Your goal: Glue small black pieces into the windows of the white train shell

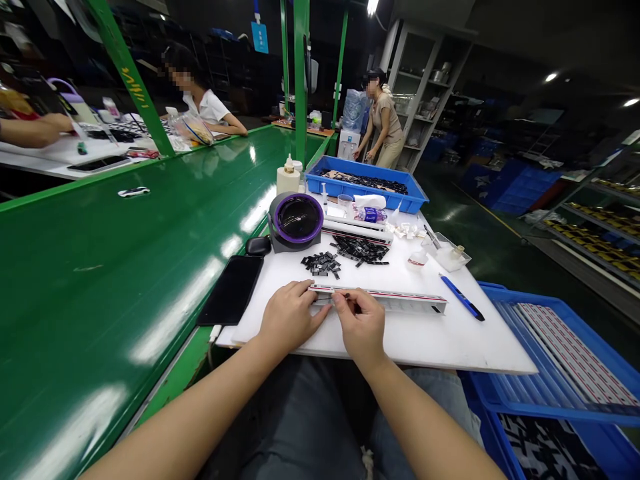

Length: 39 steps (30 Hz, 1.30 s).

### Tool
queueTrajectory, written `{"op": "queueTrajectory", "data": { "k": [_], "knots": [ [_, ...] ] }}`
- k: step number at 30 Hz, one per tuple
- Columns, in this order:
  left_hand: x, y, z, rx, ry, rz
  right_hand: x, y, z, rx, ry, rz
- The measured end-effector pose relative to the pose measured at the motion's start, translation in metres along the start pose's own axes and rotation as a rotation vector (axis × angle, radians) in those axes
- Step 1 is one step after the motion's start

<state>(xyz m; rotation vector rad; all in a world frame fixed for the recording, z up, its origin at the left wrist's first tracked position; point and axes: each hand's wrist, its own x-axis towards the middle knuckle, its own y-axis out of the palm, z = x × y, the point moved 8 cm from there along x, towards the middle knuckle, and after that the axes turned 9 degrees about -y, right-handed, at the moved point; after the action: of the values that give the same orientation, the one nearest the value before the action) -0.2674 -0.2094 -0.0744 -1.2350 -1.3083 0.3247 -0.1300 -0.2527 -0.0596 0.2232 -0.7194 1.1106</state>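
Dim workshop, green metal posts at top centre; from my remote seat I count one person in a white top at upper left and one in a beige top at top centre-right. Glossy green bench surface fills the left of the frame. Centre: flat white board, and lying across it a long white plastic shell with a red stripe, just below the middle.

I have the left hand clamped on the shell's left end, fingers over the far edge, thumb on the near side. Right hand sits just beside it, thumb and forefinger close together at the shell; I cannot tell what, if anything, they pinch.

Beyond the hands, two heaps of small black flat pieces; behind the left heap, a round black device with a purple rim. Slim blue-and-black tool lies right of the shell.
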Motion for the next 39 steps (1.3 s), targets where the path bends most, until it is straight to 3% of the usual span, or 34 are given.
{"op": "queueTrajectory", "data": {
  "k": [34, 37, 39],
  "knots": [
    [0.001, -0.004, -0.003, 0.009, 0.060, -0.064, 0.002, 0.008, 0.001, -0.006, -0.021, 0.024],
    [0.002, -0.005, -0.002, 0.016, 0.078, -0.090, 0.009, -0.007, 0.013, 0.015, -0.042, -0.001],
    [0.002, -0.005, -0.001, 0.014, 0.095, -0.100, 0.020, -0.037, 0.021, 0.006, -0.071, -0.092]
  ]
}}
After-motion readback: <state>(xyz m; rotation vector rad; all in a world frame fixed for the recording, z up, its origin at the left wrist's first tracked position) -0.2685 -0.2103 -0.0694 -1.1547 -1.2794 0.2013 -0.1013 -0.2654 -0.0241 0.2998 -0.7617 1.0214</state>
